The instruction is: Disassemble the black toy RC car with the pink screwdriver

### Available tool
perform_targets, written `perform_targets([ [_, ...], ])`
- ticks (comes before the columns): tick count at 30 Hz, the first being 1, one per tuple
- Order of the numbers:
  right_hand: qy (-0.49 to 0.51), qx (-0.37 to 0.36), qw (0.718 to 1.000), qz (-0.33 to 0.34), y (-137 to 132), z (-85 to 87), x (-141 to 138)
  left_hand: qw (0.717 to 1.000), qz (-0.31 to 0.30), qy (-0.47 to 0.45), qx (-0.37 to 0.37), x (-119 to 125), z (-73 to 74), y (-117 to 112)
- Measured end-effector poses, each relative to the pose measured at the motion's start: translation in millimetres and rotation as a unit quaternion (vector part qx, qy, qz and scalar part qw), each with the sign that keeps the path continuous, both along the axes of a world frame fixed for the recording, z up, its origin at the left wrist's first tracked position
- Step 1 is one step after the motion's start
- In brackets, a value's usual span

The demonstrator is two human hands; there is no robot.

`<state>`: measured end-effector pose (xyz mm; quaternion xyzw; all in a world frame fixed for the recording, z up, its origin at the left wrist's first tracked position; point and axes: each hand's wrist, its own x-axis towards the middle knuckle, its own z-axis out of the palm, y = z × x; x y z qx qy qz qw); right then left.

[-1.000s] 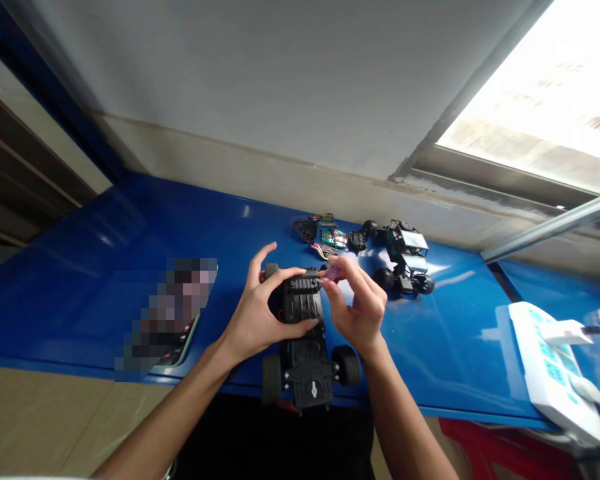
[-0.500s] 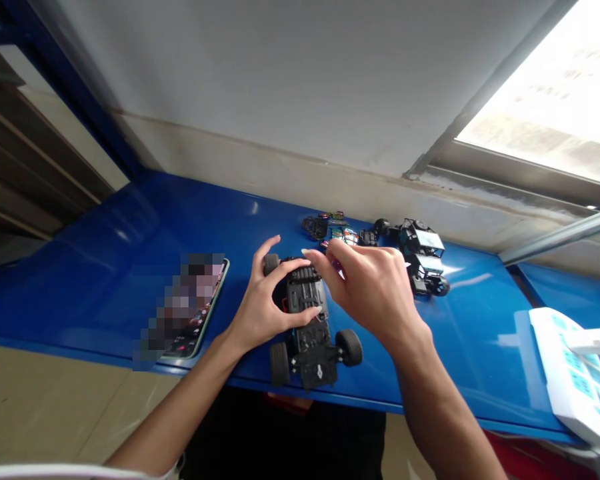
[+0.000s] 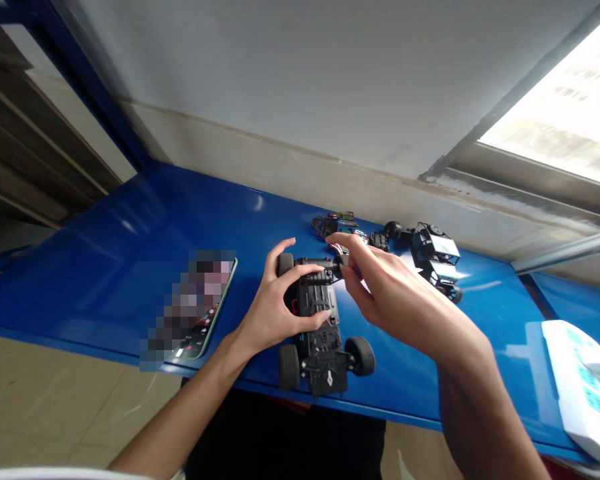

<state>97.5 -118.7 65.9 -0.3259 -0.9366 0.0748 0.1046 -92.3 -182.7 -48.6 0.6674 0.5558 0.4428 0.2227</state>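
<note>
A black toy car chassis (image 3: pixel 321 320) lies lengthwise on the blue table (image 3: pixel 105 267), its near wheels at the front edge. My left hand (image 3: pixel 273 307) is wrapped over the chassis's far half, thumb on one side and fingers on the other. My right hand (image 3: pixel 395 293) comes in from the right, its fingers drawn together at the chassis's far right corner by the wheel. Whether anything sits in those fingertips is hidden.
A phone (image 3: pixel 200 313) lies left of the chassis near the table's front edge. Small colourful car parts (image 3: pixel 343 227) and a dark toy truck (image 3: pixel 435 257) sit along the back wall. A white device (image 3: pixel 580 380) rests at the far right.
My right hand held a small purple piece at the chassis a second ago; it swung over the chassis and now reaches its far right corner. The view has shifted left. My left hand keeps its grip.
</note>
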Motion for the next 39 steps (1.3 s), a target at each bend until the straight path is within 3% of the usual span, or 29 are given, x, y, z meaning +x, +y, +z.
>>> perform_targets([
  [8, -0.034, 0.088, 0.993, -0.076, -2, -7.3, -2, 1.0, -0.006, 0.014, 0.007, -1, -1.4, -2],
  [13, 0.019, 0.003, 0.999, -0.027, -3, -4.0, -1, 1.0, -0.004, 0.011, 0.002, -2, -1.1, -2],
  [17, 0.045, -0.006, 0.999, -0.007, -3, -5.2, 0, 1.0, -0.004, 0.005, -0.001, -2, 0.5, -3],
  [22, 0.088, 0.034, 0.995, -0.017, -2, -13.6, -5, 1.0, -0.002, 0.008, 0.002, -2, -0.1, -3],
  [30, 0.064, 0.128, 0.987, -0.068, 0, -24.2, -7, 1.0, 0.001, 0.012, 0.0, -2, -0.3, -4],
  [39, 0.086, 0.016, 0.996, -0.021, -2, -18.6, 2, 1.0, -0.007, 0.005, -0.001, -2, -0.8, -3],
])
